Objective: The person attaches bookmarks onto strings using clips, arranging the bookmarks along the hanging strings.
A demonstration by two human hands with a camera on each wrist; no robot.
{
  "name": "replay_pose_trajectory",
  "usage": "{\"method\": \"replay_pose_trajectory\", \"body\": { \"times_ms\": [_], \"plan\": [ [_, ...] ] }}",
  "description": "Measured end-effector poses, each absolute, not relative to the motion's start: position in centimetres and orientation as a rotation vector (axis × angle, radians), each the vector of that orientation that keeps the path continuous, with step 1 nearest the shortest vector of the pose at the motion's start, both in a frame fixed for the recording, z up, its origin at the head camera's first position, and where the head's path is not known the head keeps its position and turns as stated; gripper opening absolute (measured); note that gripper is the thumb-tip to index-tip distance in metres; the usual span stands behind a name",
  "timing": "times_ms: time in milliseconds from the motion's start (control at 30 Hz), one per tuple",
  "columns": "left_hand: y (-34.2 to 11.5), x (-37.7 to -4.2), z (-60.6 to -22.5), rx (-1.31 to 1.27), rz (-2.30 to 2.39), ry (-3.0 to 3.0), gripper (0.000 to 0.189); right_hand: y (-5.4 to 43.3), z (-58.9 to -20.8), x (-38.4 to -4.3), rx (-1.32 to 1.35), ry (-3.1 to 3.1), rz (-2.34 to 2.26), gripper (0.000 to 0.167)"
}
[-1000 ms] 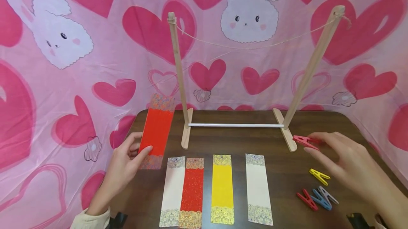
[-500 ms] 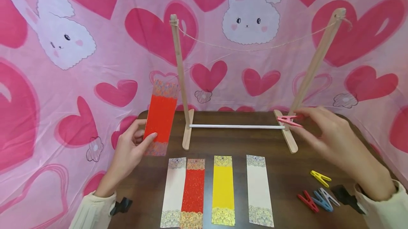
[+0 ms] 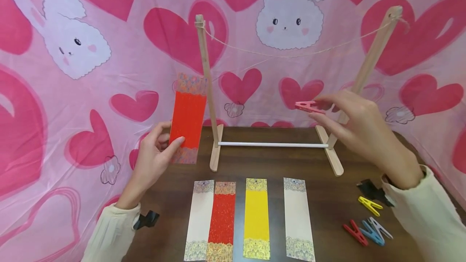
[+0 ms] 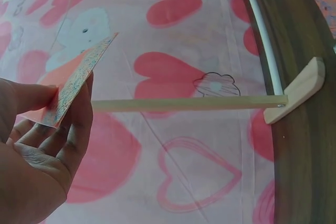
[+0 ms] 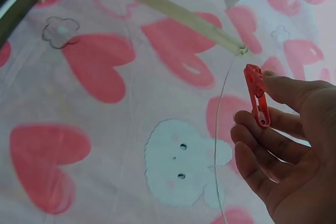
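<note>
A person's left hand (image 3: 154,150) holds a bright red strip (image 3: 188,118) nearly upright beside the left post (image 3: 204,57) of a wooden stand; thumb and fingers pinch its lower part, seemingly to leave the patterned upper band uncovered. The right hand (image 3: 358,122) has a fingertip grip on a pinkish-red clothespin (image 3: 308,107), apparently by its legs so that a squeeze could part it; whether its mouth is parted, I cannot tell. Both hands are raised below the slack string (image 3: 287,56). On the dark surface (image 3: 269,162) lie a white strip (image 3: 200,217), a speckled red strip (image 3: 221,217), a yellow strip (image 3: 256,215) and another white strip (image 3: 297,213), faces fully readable; yellow (image 3: 370,206), red, blue and pale clothespins lie at the right, probably for that hand's reach.
</note>
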State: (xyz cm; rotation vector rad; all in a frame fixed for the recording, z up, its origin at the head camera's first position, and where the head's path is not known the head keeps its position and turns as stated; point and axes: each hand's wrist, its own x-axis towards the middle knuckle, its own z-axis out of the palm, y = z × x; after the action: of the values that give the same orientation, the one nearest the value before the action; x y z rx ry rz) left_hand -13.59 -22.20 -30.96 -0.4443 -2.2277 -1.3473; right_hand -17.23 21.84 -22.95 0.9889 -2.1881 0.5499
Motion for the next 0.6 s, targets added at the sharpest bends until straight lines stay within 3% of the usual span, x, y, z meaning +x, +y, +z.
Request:
{"method": "replay_pose_trajectory", "body": {
  "times_ms": [300, 500, 600],
  "plan": [
    [-20.1, -14.5, -27.3, -0.43, -1.394, -2.229, 0.035, 18.7, -19.8, -19.7, 0.991, -2.177, 0.637, 0.052],
    [-19.3, -16.1, -26.3, -0.528, -1.474, -2.186, 0.036, 16.4, -17.8, -22.1, 0.999, -2.162, 0.724, 0.032],
    [-18.8, -17.1, -26.2, -0.561, -1.482, -2.174, 0.035, 15.2, -16.8, -23.5, 0.982, -2.182, 0.8, 0.03]
  ]
}}
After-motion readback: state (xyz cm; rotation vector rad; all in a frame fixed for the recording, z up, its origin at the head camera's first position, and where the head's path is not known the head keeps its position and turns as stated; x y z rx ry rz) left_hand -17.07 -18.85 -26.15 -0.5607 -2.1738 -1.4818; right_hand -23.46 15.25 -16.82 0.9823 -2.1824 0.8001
